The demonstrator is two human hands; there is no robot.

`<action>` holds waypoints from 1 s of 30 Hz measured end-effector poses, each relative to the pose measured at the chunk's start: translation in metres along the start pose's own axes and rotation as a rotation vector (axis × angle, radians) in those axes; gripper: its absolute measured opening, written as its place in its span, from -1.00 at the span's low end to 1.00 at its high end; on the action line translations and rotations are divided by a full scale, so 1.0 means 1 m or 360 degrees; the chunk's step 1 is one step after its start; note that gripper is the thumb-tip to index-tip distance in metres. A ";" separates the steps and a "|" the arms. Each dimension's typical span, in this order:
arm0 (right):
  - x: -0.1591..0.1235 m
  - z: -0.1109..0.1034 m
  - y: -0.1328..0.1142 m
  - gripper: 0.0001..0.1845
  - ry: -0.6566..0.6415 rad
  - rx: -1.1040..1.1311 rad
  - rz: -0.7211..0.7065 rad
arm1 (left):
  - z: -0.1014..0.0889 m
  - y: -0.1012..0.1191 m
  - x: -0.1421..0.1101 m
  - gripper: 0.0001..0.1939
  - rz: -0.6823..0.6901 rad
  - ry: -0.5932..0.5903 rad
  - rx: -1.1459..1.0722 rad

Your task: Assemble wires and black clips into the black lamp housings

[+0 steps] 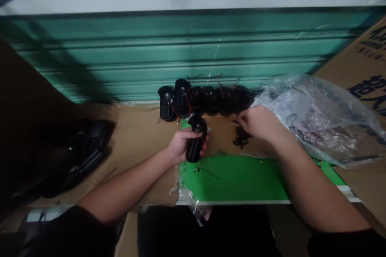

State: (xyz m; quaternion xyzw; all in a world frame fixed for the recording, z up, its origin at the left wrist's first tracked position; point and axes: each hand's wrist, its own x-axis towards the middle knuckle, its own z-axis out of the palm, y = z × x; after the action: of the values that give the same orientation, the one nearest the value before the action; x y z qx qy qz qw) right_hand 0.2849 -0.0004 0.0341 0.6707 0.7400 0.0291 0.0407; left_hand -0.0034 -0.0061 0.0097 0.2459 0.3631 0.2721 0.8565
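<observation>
My left hand (183,144) is closed around a black plastic housing (195,146), held upright with its rounded, hollowed end at the top. Thin red wire shows at the housing's side, and the thumb lies across its front. Over the cardboard to the right, my right hand (256,122) has its thumb and fingers pinched together. Whatever is between those fingertips is too small and dark to name. Just below them lies a small pile of black parts (241,138). Similar black housings (211,100) with red wires stand in a row behind both hands.
A clear plastic bag (322,124) of small parts lies at the right, beside a printed cardboard box (368,64). More black pieces (87,148) are heaped at the left. A green mat (235,180) covers the front, and a green slatted wall (135,56) stands behind.
</observation>
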 end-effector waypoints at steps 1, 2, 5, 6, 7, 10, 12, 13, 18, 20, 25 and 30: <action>0.001 0.001 -0.001 -0.71 -0.0004 -0.0005 0.0005 | 0.000 0.000 0.000 -0.60 -0.0007 -0.0012 -0.0001; 0.002 0.003 -0.002 -0.70 -0.0007 -0.0009 0.0011 | -0.001 0.000 0.000 -0.58 -0.0019 -0.0023 0.0000; 0.005 0.007 -0.006 -0.69 -0.0023 -0.0033 0.0043 | -0.004 -0.001 0.000 -0.53 -0.0061 -0.0058 0.0001; 0.005 0.009 -0.007 -0.69 -0.0028 -0.0041 0.0053 | -0.004 -0.001 -0.001 -0.51 -0.0078 -0.0070 -0.0004; 0.006 0.010 -0.008 -0.69 -0.0034 -0.0044 0.0053 | -0.005 -0.001 -0.001 -0.50 -0.0094 -0.0084 -0.0013; 0.005 0.011 -0.009 -0.71 -0.0039 -0.0032 0.0035 | -0.007 -0.001 -0.001 -0.48 -0.0116 -0.0121 -0.0040; 0.003 0.008 -0.011 -0.74 0.0000 0.0013 -0.0011 | -0.008 -0.001 0.000 -0.49 -0.0118 -0.0135 -0.0051; 0.002 0.006 -0.012 -0.77 0.0045 0.0077 -0.0060 | -0.009 -0.001 0.000 -0.50 -0.0121 -0.0142 -0.0057; -0.011 -0.006 -0.032 -0.86 0.0283 0.0900 -0.0422 | -0.012 -0.001 0.002 -0.52 -0.0104 -0.0172 -0.0098; -0.017 -0.006 -0.043 -0.86 0.0231 0.1317 -0.0436 | -0.012 -0.001 0.002 -0.54 -0.0093 -0.0170 -0.0098; -0.028 -0.003 -0.066 -0.72 -0.0040 0.2026 -0.0378 | -0.013 -0.001 0.003 -0.58 -0.0083 -0.0110 -0.0069; -0.026 -0.004 -0.073 -0.68 -0.0159 0.2609 -0.0414 | -0.014 -0.003 0.005 -0.58 -0.0018 -0.0117 -0.0041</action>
State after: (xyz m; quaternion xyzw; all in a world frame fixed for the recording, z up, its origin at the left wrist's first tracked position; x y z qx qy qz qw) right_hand 0.2144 -0.0338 0.0319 0.3974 0.5957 -0.5539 -0.4249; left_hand -0.0101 -0.0017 -0.0037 0.2426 0.3291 0.2627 0.8739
